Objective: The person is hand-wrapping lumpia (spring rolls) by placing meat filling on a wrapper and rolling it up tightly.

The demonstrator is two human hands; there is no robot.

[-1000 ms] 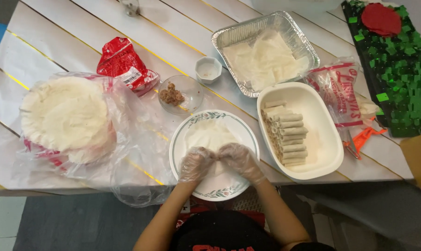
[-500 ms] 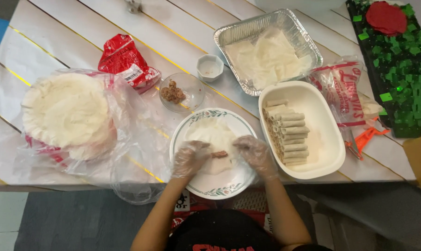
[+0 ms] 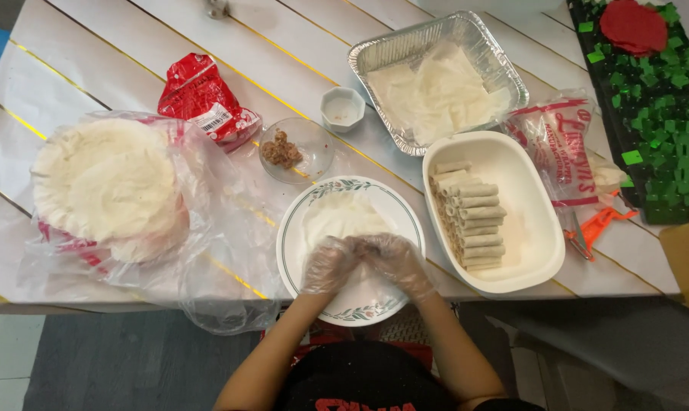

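Far to your left on the bench (image 3: 93,46) sits a stack of round flat wrappers (image 3: 108,186) in a clear plastic bag, with a red packet (image 3: 204,99) behind it. Next come a small glass bowl of brown filling (image 3: 283,150) and a small white cup (image 3: 342,108).

Directly in front of you is the white plate (image 3: 405,217) with a green patterned rim, and on it a thin pale wrapper (image 3: 341,217). Your left hand (image 3: 328,264), in a clear glove, rests on the near part of that wrapper, fingers curled down onto it. Your right hand (image 3: 396,262), gloved the same way, lies just beside it, fingertips meeting the left. Both grips are narrow, pressed onto the wrapper's near edge; whether anything is pinched inside them cannot be told. The rest of the wrapper spreads away from your fingers toward the plate's far side.

To your right, a white oval dish (image 3: 527,228) holds a row of finished rolls (image 3: 470,217); behind it stands a foil tray (image 3: 405,53) of pale sheets.
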